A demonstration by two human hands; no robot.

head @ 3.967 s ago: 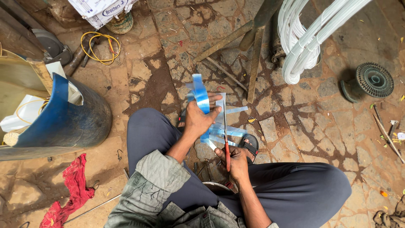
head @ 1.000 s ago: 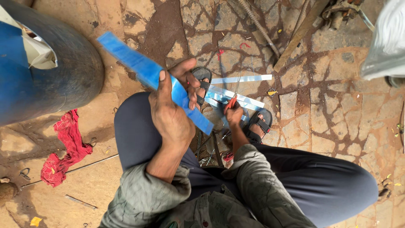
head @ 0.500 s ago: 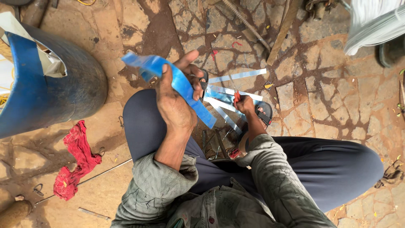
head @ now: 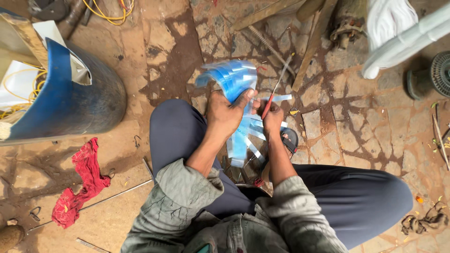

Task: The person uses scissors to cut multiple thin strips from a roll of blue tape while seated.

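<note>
I sit cross-legged on a stone floor. My left hand grips a blue film-covered metal strip that curves away from me over my knee. My right hand holds a thin red-handled tool, its long shaft pointing up and away, close beside the strip. More blue-filmed strips lie under both hands, between my legs, next to a dark sandal.
A blue barrel lies on its side at the left, with a red rag and thin metal rods below it. Wooden sticks lie ahead, white pipes and a round metal part at the right, yellow wire at the top.
My left hand has swung the blue strip from pointing left to pointing forward, and it looks bent now. My right hand has lifted the red-handled tool up beside it. The view has shifted.
</note>
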